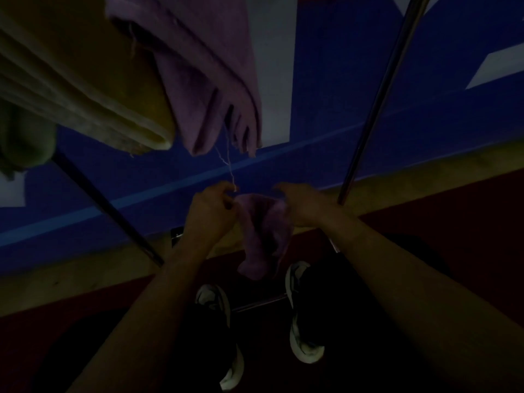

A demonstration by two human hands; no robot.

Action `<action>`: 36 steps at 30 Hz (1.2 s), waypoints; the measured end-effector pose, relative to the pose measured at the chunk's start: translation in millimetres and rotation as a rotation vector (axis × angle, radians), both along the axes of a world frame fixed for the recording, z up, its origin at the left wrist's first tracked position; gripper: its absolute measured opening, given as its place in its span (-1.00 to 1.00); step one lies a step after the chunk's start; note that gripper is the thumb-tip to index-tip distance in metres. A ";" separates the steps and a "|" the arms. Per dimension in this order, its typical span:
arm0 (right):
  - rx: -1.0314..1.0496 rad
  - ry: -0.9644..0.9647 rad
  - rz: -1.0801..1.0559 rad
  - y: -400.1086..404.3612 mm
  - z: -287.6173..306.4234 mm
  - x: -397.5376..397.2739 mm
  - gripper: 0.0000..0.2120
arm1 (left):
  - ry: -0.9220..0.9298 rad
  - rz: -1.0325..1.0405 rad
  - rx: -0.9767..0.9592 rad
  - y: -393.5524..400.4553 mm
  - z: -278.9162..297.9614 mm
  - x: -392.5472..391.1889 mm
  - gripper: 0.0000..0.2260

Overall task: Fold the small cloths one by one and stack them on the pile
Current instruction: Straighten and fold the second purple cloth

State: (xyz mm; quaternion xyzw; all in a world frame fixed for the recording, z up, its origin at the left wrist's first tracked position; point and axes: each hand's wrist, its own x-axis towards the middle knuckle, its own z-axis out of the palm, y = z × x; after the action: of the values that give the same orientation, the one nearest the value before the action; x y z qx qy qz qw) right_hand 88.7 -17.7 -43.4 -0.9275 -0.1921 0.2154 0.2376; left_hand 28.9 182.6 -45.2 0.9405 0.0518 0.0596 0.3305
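Two hands hold a small limp purple cloth (262, 236) between them: left hand (211, 209) pinches its upper edge and a pale thread (226, 163); right hand (302, 204) grips the opposite edge, fingers curled.

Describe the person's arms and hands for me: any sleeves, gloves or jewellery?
Both forearms are bare right up to the frame edge, no sleeves in view. The left hand and right hand wear no gloves. The picture is too dark to tell about rings or a watch.
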 end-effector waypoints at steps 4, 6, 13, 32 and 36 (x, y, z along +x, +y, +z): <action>-0.332 -0.068 0.023 -32.6 -5.6 18.1 -0.61 | 0.096 0.113 0.089 42.1 8.8 -1.4 -0.69; -0.431 -0.025 -0.004 -47.7 -3.4 26.5 -0.67 | 0.138 0.152 0.154 59.1 14.4 -3.9 -0.76; -0.493 -0.104 -0.008 -74.5 -3.5 22.4 -0.71 | 0.212 0.110 0.240 80.8 9.0 -14.8 -0.83; 0.376 -0.391 -0.218 -100.8 17.6 28.3 -0.84 | 0.094 0.275 0.109 93.4 28.1 -10.8 -0.80; 0.425 -0.468 -0.273 -95.0 19.3 28.6 -0.82 | 0.036 0.299 0.100 89.4 36.8 -9.8 -0.80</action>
State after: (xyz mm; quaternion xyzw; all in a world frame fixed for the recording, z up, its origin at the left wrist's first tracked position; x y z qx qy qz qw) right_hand 117.3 -112.7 -24.1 -0.8987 -0.1562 -0.0820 0.4015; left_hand 19.0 272.0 -8.3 0.9385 0.1941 0.0938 0.2697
